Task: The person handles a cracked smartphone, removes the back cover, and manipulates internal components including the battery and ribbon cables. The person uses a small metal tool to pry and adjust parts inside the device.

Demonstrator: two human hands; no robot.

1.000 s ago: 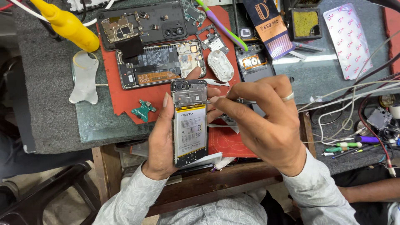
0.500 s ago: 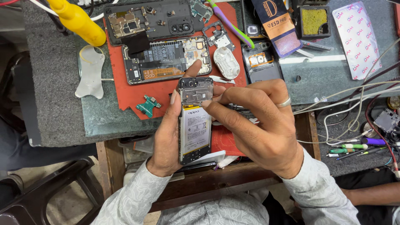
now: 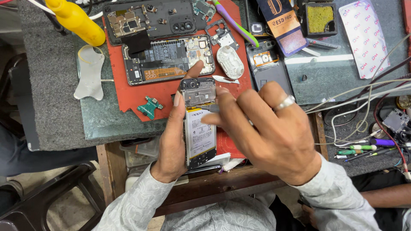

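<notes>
Closest to the camera, the left hand wraps around the side and back of an opened phone, holding it upright over the table's front edge, thumb along the left side and a fingertip showing above the top. The phone's back is off, so a white battery and the metal board at the top are bare. The right hand, wearing a silver ring, is bunched together with its fingers pinched on a thin metal tool, whose tip rests on the phone just below the board; which kind of tool it is cannot be told. Under the hands lies a red mat on the grey-green table. A small green circuit piece sits on the mat just left of the held phone. Farther on, a second opened phone lies flat on the mat, with a black back cover beyond it and a white oval part to its right. A yellow bottle stands at the far left, a purple-and-green toothbrush lies across the mat's far corner, and cables and small screwdrivers are tangled at the right.
</notes>
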